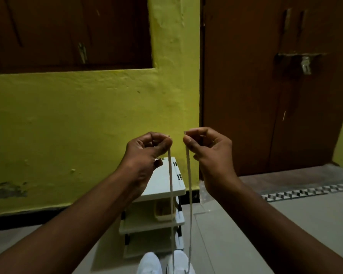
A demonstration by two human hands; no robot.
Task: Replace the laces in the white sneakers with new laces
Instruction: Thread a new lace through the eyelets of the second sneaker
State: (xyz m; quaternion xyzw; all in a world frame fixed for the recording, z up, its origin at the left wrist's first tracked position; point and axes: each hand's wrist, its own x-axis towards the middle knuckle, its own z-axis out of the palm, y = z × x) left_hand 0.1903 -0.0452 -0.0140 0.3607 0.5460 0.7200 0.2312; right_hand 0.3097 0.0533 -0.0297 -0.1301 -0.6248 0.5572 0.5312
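Grey floor [236,234] fills the bottom of the view, and on it, at the very lower edge, stand two white sneakers [150,264] side by side, toes pointing away, only their front parts in view. A pale lace [190,194] rises in two taut strands from the right-hand sneaker [180,258]; where the strands enter the shoe is cut off by the edge. Both bare forearms reach forward and up. The left hand [145,149] pinches the tip of the left strand between thumb and forefinger, its other fingers curled into the palm. The right hand [206,147] pinches the tip of the right strand the same way. Both hands are at about the same height, near each other but apart, the two lace ends almost level. Behind them stands a white tiered shoe rack [162,186] against a yellow wall [77,125]. A dark wooden shutter [67,30] sits in the wall above, and to the right is a brown door [265,95] with a metal latch [306,65]
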